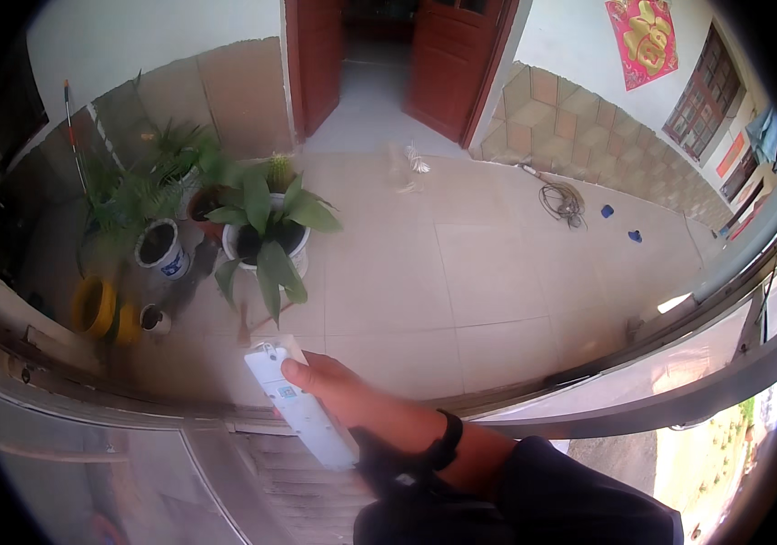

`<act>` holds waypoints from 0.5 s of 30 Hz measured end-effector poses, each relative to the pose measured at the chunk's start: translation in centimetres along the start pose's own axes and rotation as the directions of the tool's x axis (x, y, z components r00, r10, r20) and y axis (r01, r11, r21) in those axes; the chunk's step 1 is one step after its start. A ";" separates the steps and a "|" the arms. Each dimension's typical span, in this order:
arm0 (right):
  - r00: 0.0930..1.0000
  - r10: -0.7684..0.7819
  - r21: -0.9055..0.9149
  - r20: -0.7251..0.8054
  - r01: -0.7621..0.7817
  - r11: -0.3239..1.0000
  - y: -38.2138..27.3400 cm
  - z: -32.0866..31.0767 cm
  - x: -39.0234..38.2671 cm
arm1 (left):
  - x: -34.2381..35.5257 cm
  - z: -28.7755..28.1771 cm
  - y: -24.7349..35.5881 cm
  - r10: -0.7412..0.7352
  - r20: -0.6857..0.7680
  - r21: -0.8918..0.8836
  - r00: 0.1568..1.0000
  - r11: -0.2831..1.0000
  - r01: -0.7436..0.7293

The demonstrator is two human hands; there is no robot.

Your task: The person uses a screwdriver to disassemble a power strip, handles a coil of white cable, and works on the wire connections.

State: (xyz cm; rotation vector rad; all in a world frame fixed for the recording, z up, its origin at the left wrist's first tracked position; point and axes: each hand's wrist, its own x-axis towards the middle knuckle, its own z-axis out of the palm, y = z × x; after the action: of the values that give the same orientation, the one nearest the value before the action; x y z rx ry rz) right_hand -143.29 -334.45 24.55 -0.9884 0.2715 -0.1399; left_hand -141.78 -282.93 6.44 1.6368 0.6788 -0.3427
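My right hand [320, 381] is closed round a long white rectangular object [302, 418], with the thumb on its face near the top end. The object has a small light-blue label and small dark spots on it, and is held tilted above the threshold in front of me. A dark band circles my right wrist, and my forearm enters from the lower right. My left hand is not in view.
Potted plants [266, 259] and yellow pots [93, 307] stand at the left. An open red double door [438, 68] is at the back. A coiled cable [559, 200] and two small blue objects [607, 211] lie at the right. Metal frame rails [607, 409] curve along the near edge.
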 end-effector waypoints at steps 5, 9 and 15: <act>0.990 -0.102 0.108 -0.098 0.113 0.988 -4.5 -1.8 3.9 | 3.4 11.4 8.6 0.139 0.333 0.220 0.933 0.950 -0.220; 0.978 -0.108 0.175 -0.176 0.139 0.975 -8.2 -3.5 4.9 | 8.9 14.8 10.4 0.312 0.700 -0.108 0.642 0.935 -0.337; 0.931 -0.133 0.261 -0.339 0.229 0.938 -11.9 -7.1 4.1 | 3.0 23.8 19.5 0.120 0.616 0.377 0.779 0.823 -0.425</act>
State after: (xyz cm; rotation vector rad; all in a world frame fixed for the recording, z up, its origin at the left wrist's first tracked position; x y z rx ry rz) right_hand -141.28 -347.58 30.16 -0.6859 0.4391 -0.5011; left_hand -123.94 -306.43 15.76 1.9561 -0.1488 -0.8001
